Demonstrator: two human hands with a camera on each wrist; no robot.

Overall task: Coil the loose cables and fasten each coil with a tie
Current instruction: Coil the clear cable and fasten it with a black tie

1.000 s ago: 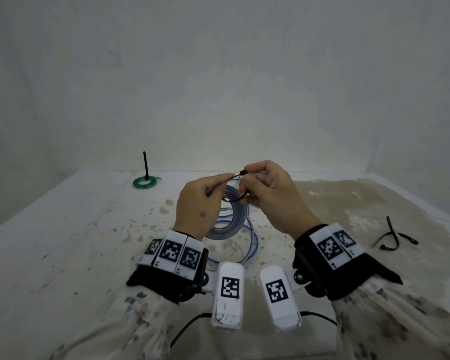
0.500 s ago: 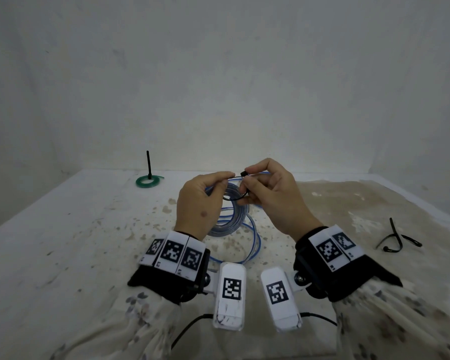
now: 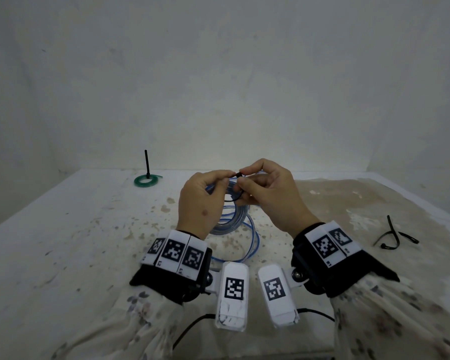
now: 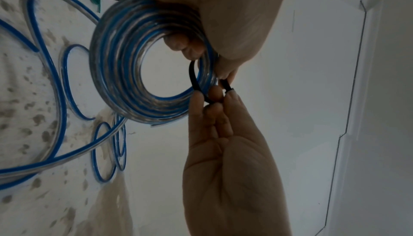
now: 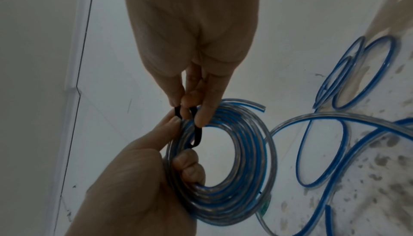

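Note:
A coil of clear and blue cable (image 3: 231, 219) hangs upright above the stained table (image 3: 63, 242). My left hand (image 3: 226, 176) holds it, with fingers hooked through the coil (image 5: 245, 151). A black tie (image 3: 235, 198) loops around the coil's strands near the top. My left thumb and forefinger also pinch one end of the tie (image 4: 193, 77). My right hand (image 3: 244, 175) pinches the tie's other end just beside them. In the right wrist view the tie (image 5: 197, 137) passes through the coil's opening, below the right hand (image 5: 190, 109).
Loose loops of the same blue cable (image 3: 252, 237) trail on the table under the hands. A green coil (image 3: 147, 180) with an upright black tie tail lies at the back left. Spare black ties (image 3: 394, 236) lie at the right. Walls close the back and right.
Both hands keep their hold on coil and tie in the same spot. The fingertips have drawn slightly closer at the tie's head.

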